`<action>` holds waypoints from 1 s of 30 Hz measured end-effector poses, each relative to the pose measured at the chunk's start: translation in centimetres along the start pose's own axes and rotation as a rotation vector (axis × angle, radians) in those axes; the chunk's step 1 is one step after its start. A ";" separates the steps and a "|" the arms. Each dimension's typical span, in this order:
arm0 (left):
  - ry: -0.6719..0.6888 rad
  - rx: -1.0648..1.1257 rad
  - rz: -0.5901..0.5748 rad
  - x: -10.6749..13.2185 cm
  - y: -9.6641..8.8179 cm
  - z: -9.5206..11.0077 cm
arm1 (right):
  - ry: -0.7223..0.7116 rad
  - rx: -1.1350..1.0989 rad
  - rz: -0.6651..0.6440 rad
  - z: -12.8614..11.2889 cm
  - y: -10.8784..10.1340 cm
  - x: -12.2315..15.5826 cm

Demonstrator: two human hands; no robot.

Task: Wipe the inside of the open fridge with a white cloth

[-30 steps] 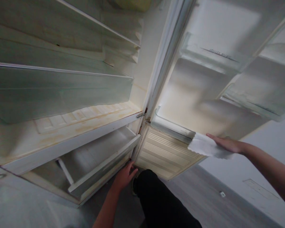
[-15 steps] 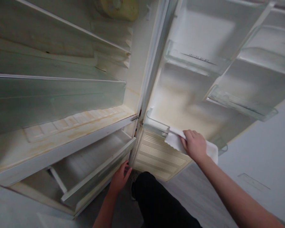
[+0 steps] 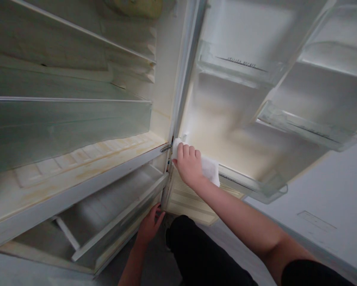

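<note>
My right hand is closed on a white cloth, pressing it against the hinge-side end of the low door bin. Part of the cloth hangs out past the wrist side. Beside the lower compartment's edge, my left hand rests with fingers apart and holds nothing I can see; its fingertips touch near the frame corner. The fridge door stands wide open, its inner wall stained yellowish. A metal hinge lies just left of the cloth.
A clear drawer and stained fridge floor lie on the left. Below, a freezer drawer sits partly pulled out, with the ribbed lower door open alongside. More clear bins line the door. My knee is between them.
My right hand has moved left with the cloth, from the middle of the low door bin to its hinge-side end. My left hand has stayed in place.
</note>
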State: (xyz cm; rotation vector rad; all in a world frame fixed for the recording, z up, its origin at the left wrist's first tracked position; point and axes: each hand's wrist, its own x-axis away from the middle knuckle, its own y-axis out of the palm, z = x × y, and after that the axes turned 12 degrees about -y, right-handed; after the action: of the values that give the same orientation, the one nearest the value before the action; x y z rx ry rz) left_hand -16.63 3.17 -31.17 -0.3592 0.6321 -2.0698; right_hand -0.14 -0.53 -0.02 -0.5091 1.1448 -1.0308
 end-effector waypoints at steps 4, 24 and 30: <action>0.012 0.011 -0.006 -0.1 0.0 0.0 | -0.060 0.021 -0.023 0.6 -0.2 0.9; 0.015 0.019 -0.007 -0.1 -0.5 -0.2 | -0.032 0.210 -0.072 20.9 -6.5 24.6; 0.016 0.007 -0.009 0.1 -0.6 -0.7 | 0.071 0.109 0.227 18.7 -3.9 26.3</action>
State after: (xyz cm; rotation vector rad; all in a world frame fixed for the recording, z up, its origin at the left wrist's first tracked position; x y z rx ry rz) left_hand -17.40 3.58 -31.45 -0.3425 0.6340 -2.0843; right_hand 16.78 -28.10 -2.98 -0.2514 1.1730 -0.9135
